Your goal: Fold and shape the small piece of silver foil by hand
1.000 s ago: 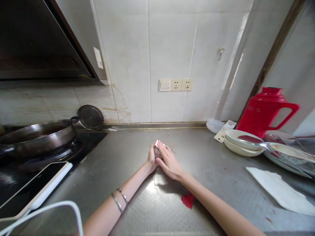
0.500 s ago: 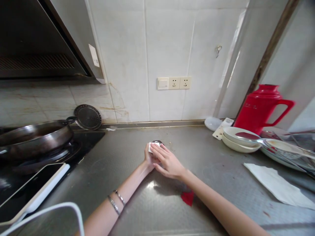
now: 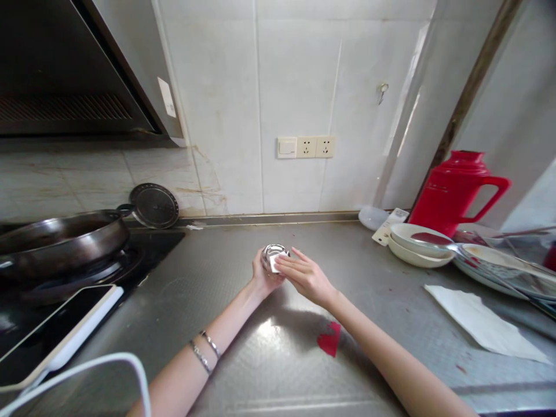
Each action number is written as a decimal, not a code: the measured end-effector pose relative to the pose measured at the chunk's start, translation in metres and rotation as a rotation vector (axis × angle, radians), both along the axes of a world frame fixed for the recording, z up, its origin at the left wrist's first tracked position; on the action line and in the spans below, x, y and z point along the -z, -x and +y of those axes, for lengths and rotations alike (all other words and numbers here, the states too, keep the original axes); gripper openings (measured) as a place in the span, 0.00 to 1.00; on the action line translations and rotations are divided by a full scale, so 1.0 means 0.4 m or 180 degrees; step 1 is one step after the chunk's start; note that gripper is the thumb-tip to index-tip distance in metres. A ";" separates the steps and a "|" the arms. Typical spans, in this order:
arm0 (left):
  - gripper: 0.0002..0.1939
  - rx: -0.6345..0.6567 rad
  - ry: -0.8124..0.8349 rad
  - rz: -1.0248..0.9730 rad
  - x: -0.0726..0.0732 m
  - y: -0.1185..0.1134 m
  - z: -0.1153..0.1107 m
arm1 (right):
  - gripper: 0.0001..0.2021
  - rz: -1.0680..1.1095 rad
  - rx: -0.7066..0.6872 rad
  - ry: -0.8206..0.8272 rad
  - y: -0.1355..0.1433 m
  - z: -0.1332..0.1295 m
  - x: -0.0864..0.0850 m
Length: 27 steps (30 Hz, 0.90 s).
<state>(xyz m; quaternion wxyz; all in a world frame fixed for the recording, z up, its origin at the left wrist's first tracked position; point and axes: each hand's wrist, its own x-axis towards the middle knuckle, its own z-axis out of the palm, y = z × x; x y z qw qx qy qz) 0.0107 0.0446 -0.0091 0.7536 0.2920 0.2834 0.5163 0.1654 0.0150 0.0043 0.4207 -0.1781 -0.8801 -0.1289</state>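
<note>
A person's left hand (image 3: 262, 277) cups a small shiny metal bowl (image 3: 273, 256) just above the steel surface (image 3: 226, 278), its grip closed around the underside. The right hand (image 3: 307, 278) presses a white tissue (image 3: 277, 263) into the bowl with nearly flat fingers. This looks like wiping; steady support seems needed. A red thermos (image 3: 452, 188) stands well apart.

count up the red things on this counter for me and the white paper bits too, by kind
Red jug: 1
Red scrap on the counter: 1
White paper sheet: 1
White paper piece pressed by the right hand on the shiny metal cup in the left hand: 1
Total: 4
</note>
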 end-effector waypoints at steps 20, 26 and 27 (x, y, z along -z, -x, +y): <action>0.20 0.0491 0.0058 -0.0592 -0.028 -0.005 -0.014 | 0.17 0.0301 0.0164 -0.0276 -0.026 0.002 0.007; 0.22 0.0758 -0.0056 -0.0528 -0.035 -0.010 -0.020 | 0.16 0.0731 0.0219 -0.0132 -0.015 0.002 0.010; 0.22 0.0775 -0.0058 -0.0467 -0.035 -0.011 -0.021 | 0.16 0.0803 0.0204 -0.0083 -0.014 0.002 0.009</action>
